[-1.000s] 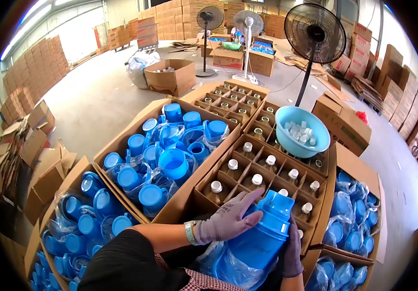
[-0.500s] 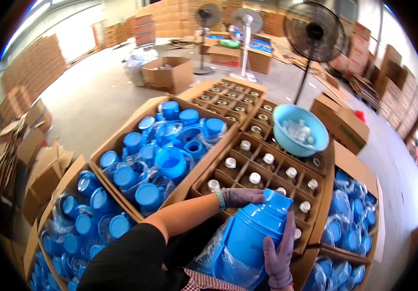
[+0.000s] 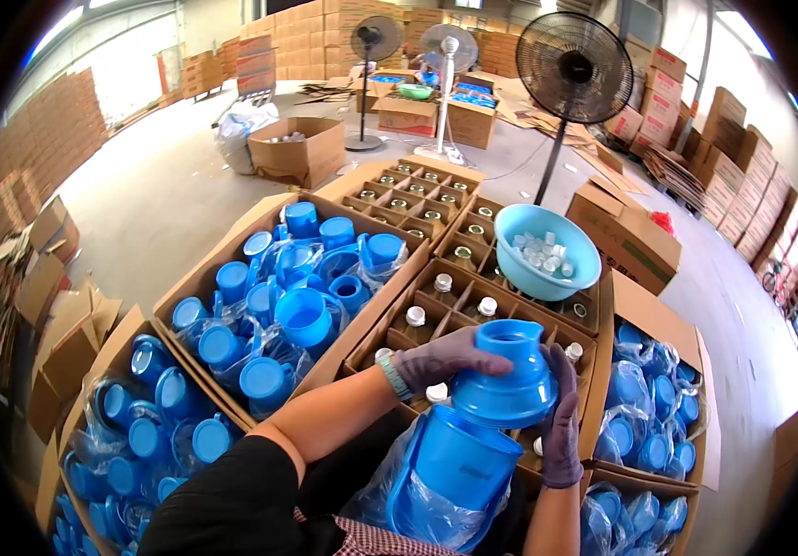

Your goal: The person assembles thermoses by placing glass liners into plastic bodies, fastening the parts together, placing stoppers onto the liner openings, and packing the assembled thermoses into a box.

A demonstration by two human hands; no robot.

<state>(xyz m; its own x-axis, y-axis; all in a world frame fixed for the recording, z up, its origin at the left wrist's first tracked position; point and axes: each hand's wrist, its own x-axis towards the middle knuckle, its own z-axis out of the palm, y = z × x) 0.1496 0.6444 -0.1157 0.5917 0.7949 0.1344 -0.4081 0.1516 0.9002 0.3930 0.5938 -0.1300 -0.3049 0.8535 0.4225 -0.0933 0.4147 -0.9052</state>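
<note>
My left hand [image 3: 450,359], in a grey-purple glove, grips the neck of a blue spouted jug top [image 3: 506,389]. My right hand [image 3: 562,422], gloved alike, is against the right side of that same piece, its fingers partly behind it. Just below, the blue jug body [image 3: 468,449] leans in my lap, its rim exposed and its lower part wrapped in clear plastic [image 3: 441,505]. The top is lifted and tilted over the body. Beyond my hands, a divided carton [image 3: 390,324] holds glass bottles with white caps [image 3: 487,306].
On the left, cartons hold blue jugs [image 3: 267,380] in plastic; more fill the cartons [image 3: 651,408] at right. A light-blue basin [image 3: 547,250] of clear caps rests on the bottle cartons. Behind are standing fans [image 3: 573,67], a brown box [image 3: 626,232] and stacked cartons.
The jug top has come off the body and is raised in my hands, turning its spout upward. My left hand has shifted onto its neck. The camera view has moved slightly.
</note>
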